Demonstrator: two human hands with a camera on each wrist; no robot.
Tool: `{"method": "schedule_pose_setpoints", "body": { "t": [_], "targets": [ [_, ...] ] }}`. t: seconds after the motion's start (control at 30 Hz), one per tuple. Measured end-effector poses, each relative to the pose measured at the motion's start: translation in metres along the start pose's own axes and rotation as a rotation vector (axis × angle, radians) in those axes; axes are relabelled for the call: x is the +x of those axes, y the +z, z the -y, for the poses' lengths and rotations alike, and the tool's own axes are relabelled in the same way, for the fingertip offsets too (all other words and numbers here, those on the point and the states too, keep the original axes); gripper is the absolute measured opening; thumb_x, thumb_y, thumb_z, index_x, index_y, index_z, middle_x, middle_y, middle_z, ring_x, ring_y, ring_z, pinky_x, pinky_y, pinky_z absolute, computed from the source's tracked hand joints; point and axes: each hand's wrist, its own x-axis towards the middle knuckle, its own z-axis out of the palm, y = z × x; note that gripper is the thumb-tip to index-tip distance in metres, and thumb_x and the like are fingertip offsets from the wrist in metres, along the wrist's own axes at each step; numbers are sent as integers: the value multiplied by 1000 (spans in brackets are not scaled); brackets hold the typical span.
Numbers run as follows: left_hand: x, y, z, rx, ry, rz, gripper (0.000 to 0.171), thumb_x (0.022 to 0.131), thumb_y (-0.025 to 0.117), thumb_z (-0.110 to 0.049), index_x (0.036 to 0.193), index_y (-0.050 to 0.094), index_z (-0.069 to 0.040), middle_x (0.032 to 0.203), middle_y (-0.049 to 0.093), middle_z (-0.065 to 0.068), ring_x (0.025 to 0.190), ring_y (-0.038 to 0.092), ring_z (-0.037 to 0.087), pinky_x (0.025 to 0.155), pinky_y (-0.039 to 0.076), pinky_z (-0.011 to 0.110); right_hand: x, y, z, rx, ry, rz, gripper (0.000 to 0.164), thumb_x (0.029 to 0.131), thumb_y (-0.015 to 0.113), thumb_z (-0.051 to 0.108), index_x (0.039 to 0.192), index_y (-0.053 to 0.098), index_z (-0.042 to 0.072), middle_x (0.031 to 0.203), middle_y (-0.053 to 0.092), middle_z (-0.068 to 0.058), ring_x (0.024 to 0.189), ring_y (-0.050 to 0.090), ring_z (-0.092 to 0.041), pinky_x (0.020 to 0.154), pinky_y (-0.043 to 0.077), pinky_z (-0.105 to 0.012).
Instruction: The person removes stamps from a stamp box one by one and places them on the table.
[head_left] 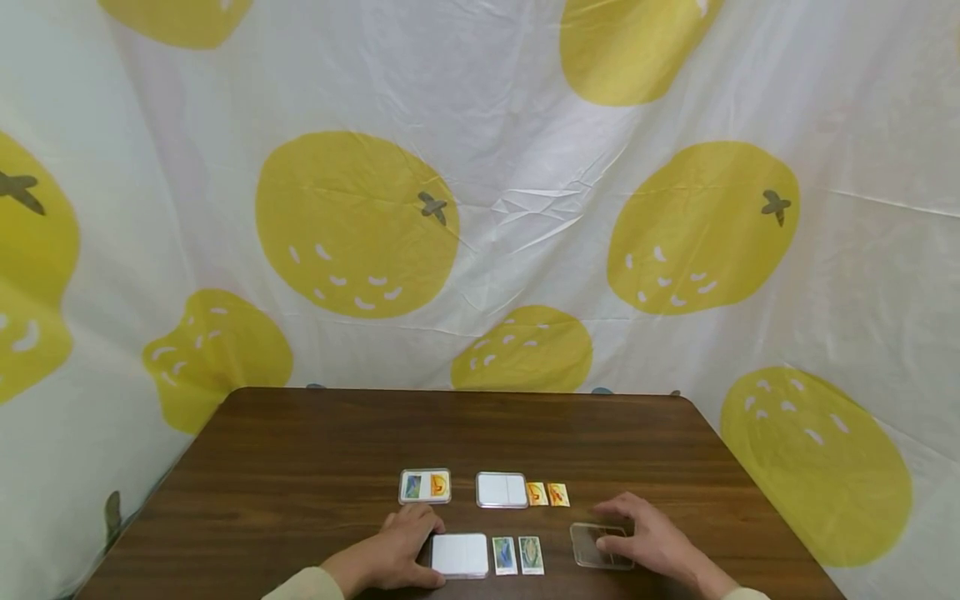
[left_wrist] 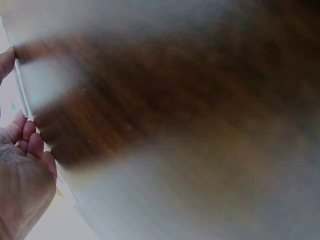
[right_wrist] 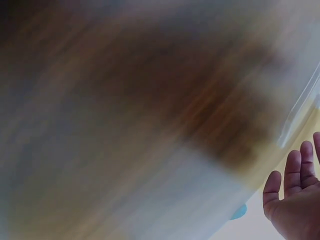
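Note:
My left hand (head_left: 399, 550) holds the left side of a clear plastic case with a white insert (head_left: 460, 556), thumb at its near corner and fingers at the far one. In the left wrist view, curled fingers (left_wrist: 35, 142) meet the case's edge. To its right lie two small stamp-like pictures, a blue one (head_left: 504, 556) and a green one (head_left: 531, 556). My right hand (head_left: 651, 533) hovers around a clear plastic lid (head_left: 587, 546), its thumb overlapping the lid. Its fingers (right_wrist: 292, 170) are extended and spread in the right wrist view.
Farther back on the brown table (head_left: 337, 450) sits a clear case with two pictures (head_left: 425, 486). Beside it are a white-insert case (head_left: 501, 490) and two orange stamp-like pictures, one (head_left: 537, 494) touching its edge, one (head_left: 558, 495) apart. A lemon-print cloth (head_left: 510, 250) hangs behind.

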Motion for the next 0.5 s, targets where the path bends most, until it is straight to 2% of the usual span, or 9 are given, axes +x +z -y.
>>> {"method": "schedule_pose_setpoints", "body": {
  "t": [0.23, 0.5],
  "targets": [
    [-1, 0, 0, 5, 11, -8, 51, 77, 82, -43, 110, 56, -14, 109, 46, -7, 106, 43, 15, 89, 37, 40, -10, -9, -14, 52, 18, 75, 52, 83, 81, 31, 123, 65, 2, 111, 59, -6, 102, 57, -25, 83, 47, -32],
    [-1, -1, 0, 4, 15, -10, 50, 77, 81, -42, 110, 56, -14, 109, 46, -7, 107, 43, 15, 89, 37, 40, -11, -6, -16, 13, 66, 134, 61, 79, 84, 33, 128, 62, 5, 117, 55, -6, 106, 51, -29, 83, 46, -45]
  ]
}}
